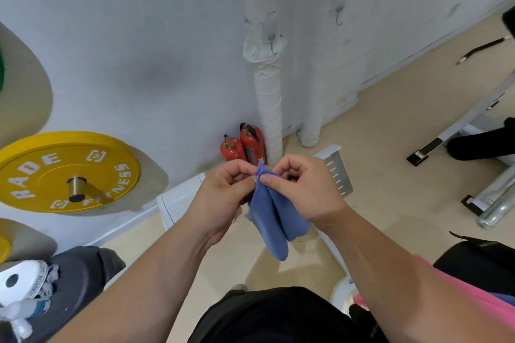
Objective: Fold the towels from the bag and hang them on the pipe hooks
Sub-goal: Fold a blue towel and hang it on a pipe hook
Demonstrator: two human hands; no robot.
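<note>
Head view puts your grip at centre: your left hand and right hand both pinch the top edge of the blue towel, thumbs and forefingers pressed on the cloth and the other fingers curled in. The towel hangs in the air between your hands, in front of your body and above the floor, touching nothing else. Its long axis runs near vertical in this view, with the top edge up at your fingertips and the free rounded end pointing down. It hangs in two side-by-side lobes, so it looks folded lengthwise. The risk, as I judge it, lies in the pinch. Both hands hold a small bite of cloth close together, and if you free one hand to reach out, the layers could slip and the fold open. The wrapped pipe stands well apart ahead of you, with a small hook on its collar. That hook looks thin, so a thick bunch of layers could miss it or slide off and fall toward the fire extinguishers at the pipe's base.
</note>
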